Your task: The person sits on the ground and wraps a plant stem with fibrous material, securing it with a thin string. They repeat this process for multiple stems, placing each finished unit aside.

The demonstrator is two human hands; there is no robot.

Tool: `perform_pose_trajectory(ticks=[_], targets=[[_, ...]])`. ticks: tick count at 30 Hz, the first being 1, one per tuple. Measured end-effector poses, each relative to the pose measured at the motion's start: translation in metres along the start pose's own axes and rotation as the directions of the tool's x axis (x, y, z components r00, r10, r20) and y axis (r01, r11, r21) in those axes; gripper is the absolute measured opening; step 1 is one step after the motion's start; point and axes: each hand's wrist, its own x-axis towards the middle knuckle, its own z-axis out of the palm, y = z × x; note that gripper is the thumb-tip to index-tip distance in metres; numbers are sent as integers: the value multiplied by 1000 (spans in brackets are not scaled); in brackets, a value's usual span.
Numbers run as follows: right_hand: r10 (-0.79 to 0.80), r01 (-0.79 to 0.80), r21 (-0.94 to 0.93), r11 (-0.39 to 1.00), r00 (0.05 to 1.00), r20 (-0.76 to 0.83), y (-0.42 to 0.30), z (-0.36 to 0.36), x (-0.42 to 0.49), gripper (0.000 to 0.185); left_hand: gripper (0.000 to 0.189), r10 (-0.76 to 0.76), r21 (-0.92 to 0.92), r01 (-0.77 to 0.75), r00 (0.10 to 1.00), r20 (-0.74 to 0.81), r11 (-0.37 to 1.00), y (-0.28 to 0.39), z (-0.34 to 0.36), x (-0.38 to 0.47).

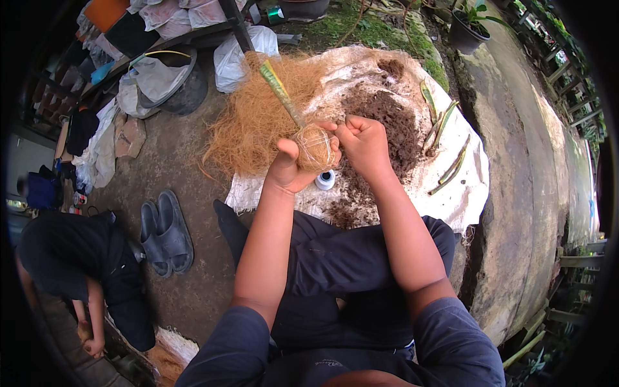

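Note:
My left hand [285, 167] cups a ball of coconut fibre [313, 150] wound with white thread [314, 140]. A stiff green leaf cutting with a yellow edge [280, 92], like a snake plant's, sticks up out of the ball and tilts left. Just right of the ball, my right hand [365, 145] is closed, thumb and forefinger pinched near the left forefinger. It seems to grip the thread, though the strand there is too fine to make out clearly. Below the ball stands a thread spool [325, 180] on the white woven sack [464, 193].
Loose coconut fibre [256, 121] heaps at the sack's left; dark soil [391, 126] and several leaf cuttings [442, 126] lie to the right. Slides [167, 232], a black bucket [186, 92] and another person [82, 261] are at left. A potted plant [469, 31] stands far right.

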Motion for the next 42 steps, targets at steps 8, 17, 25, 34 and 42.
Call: perform_pose_trajectory(ticks=[8,17,25,34,42], targets=[[54,-61,170,984,998,44,15,0,1,41,96,-133,174,129,991,13,976,11,9,-1],[204,-211,99,972,976,76,16,7,3,47,86,-103,-96,102,995,-6,990,7,-28,-5],[277,-301,394,869,954,118,41,15,8,49,72,-51,-21,47,968,-245,999,6,8,2],[264,-524,418,742,802,536,28,12,-6,31,45,108,11,-115,892,-440,993,12,-35,0],[225,-265,-19,964,776,589,15,43,-25,45,57,227,219,-131,832,-506,967,22,-23,7]])
